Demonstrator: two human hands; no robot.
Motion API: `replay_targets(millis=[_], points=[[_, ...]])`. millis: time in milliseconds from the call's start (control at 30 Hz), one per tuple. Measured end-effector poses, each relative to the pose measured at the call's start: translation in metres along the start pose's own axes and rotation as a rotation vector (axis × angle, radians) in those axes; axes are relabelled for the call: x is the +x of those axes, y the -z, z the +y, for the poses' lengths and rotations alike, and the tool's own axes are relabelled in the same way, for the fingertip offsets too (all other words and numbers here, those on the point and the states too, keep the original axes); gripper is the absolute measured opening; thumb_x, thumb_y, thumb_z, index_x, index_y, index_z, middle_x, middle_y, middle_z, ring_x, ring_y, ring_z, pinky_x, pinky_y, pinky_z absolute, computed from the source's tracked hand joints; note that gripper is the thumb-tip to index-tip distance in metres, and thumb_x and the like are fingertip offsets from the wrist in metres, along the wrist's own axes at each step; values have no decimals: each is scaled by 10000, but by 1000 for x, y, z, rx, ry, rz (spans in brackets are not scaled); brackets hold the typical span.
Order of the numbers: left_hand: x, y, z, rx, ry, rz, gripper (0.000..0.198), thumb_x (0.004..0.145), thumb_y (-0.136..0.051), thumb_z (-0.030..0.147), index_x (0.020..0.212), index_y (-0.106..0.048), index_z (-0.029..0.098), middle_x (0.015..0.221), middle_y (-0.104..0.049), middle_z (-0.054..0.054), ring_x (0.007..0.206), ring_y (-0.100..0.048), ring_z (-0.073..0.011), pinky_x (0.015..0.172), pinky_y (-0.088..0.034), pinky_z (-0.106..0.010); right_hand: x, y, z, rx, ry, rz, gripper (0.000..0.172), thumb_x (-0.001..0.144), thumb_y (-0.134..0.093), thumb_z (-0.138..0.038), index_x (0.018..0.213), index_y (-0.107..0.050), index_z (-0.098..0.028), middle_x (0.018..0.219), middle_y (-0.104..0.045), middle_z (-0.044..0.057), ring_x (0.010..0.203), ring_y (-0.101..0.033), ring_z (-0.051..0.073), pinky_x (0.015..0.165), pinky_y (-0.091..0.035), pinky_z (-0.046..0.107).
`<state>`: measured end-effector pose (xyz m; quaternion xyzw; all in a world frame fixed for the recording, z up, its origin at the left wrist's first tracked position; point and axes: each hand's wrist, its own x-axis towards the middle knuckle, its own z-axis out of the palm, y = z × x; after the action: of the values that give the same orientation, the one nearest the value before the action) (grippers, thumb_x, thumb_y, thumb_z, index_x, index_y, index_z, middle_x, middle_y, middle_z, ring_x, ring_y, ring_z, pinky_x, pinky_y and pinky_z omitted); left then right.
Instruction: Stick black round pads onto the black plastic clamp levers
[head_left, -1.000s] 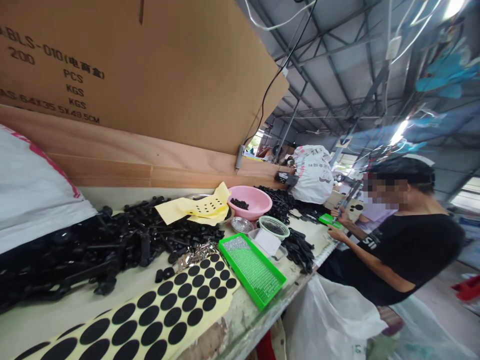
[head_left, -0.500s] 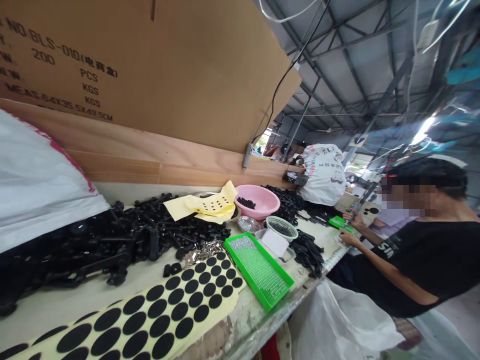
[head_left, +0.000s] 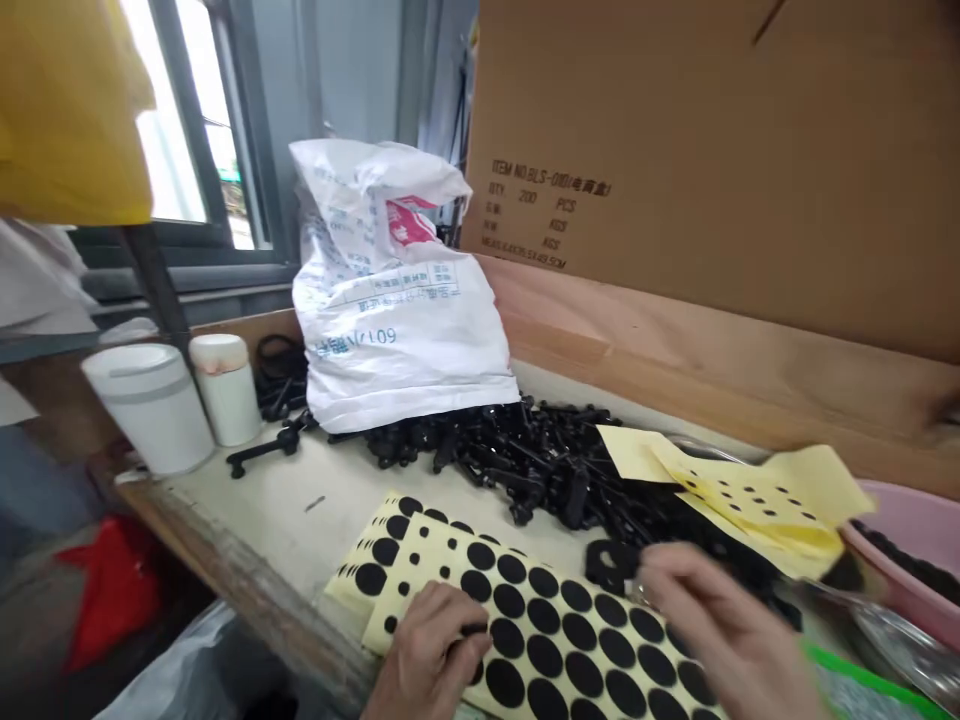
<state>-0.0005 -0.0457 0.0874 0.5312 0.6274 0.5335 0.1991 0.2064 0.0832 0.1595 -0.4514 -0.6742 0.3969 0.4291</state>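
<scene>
While both hands sit low in the frame, the left hand (head_left: 429, 652) rests at lower centre with its fingers (head_left: 466, 630) curled onto a yellow-backed sheet of black adhesive dots (head_left: 555, 640); whether they grip a dot cannot be told. This sheet overlaps a second dot sheet (head_left: 367, 580). The right hand (head_left: 720, 630) is at lower right, fingers (head_left: 660, 570) drawn narrow, with a small silvery glint at the tips; any held item is too small to tell. Just beside them lies a black plastic part (head_left: 606, 565), at the edge of a heap of black plastic parts (head_left: 525, 470) on the tabletop (head_left: 247, 510). Peeled yellow backing (head_left: 750, 500) lies on the heap's right, before a pink basin (head_left: 915, 530). A white woven sack (head_left: 390, 300) stands behind the heap, a cardboard carton (head_left: 697, 150) at upper right.
</scene>
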Motion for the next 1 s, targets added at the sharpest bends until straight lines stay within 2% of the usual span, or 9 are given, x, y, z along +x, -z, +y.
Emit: replay_targets(millis=[100,200,300,433,567,633,800,900,1000], points=[[10,19,11,-146,243,41,238,906,-502,391,951,-666,225,930,-665,-66,894,-596,-209,781,-460,-273,4,-57,-4,165,-203,-322,328,742,-674,-522,675,-619,-206,628,-549,-12,637,-528,166,569,-433,258],[22,22,16,-216,315,17,261,882,-547,408,1008,-665,213,988,-670,-52,926,-580,-202,833,-435,-276,-3,-85,0,249,-269,-400,345,727,-669,-512,618,-577,-198,599,-462,-29,603,-424,136,559,-361,242],[31,12,14,-229,354,28,190,833,-617,356,874,-679,181,855,-654,-28,798,-559,-168,760,-425,-257,-5,-93,7,246,-261,-419,349,725,-659,-519,626,-582,-193,602,-445,-33,595,-395,128,561,-337,240],[32,-1,11,-223,409,48,201,827,-603,335,736,-658,164,730,-607,-15,698,-514,-150,657,-405,-249,0,-92,17,196,-197,-406,351,748,-621,-540,653,-588,-204,607,-474,-28,585,-422,142,567,-356,254],[42,3,10,-76,375,18,226,840,-588,330,991,-681,189,896,-667,-51,838,-578,-193,748,-426,-275,9,-80,31,42,41,-222,290,807,-594,-475,662,-568,-226,697,-546,-1,671,-496,176,650,-388,279],[57,3,10,28,324,16,261,850,-574,333,1058,-658,200,926,-670,-60,857,-586,-206,771,-426,-296,15,-69,39,2,81,-98,268,811,-594,-470,692,-572,-232,748,-572,11,717,-521,192,684,-399,291],[108,-32,3,231,135,-110,168,795,-625,273,956,-642,228,967,-635,-61,955,-550,-259,893,-383,-377,32,-43,57,76,-123,64,318,768,-622,-531,812,-583,-219,724,-598,4,691,-543,196,650,-425,293],[128,-66,-7,233,162,-89,241,696,-702,205,910,-590,210,999,-600,-72,1018,-506,-295,982,-312,-442,36,-36,59,117,-175,69,312,752,-641,-520,785,-583,-215,655,-569,-11,638,-520,181,594,-417,275],[138,-83,-14,163,222,-49,237,647,-690,110,821,-558,203,947,-582,-63,1011,-498,-287,979,-307,-435,36,-35,54,193,-205,55,294,769,-630,-505,762,-578,-216,616,-532,-25,608,-491,163,575,-411,261]])
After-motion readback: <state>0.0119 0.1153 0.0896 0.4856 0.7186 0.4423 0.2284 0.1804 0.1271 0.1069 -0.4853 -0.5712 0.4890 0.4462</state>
